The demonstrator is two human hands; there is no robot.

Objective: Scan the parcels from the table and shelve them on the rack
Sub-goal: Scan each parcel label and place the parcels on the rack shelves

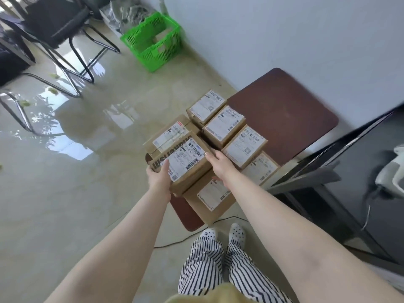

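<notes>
Several cardboard parcels with white shipping labels lie on a low dark-brown table [284, 110] by the wall. I hold one labelled parcel [183, 161] between both hands, above the others at the table's left edge. My left hand [158, 177] grips its near-left side, thumb on the top face. My right hand [218, 165] grips its right side. Under and behind it sits a larger parcel [172, 132]. Three smaller parcels run along the right: the farthest [206, 106], the middle [224, 125], the nearest [244, 145]. Another parcel [213, 196] lies close to my feet.
A green plastic basket [153, 43] stands on the glossy floor by the wall. Black chairs [54, 25] with metal legs fill the far left. A dark desk [360, 162] with a white handheld scanner [391, 171] is at the right. A cable [181, 240] crosses the floor near my feet.
</notes>
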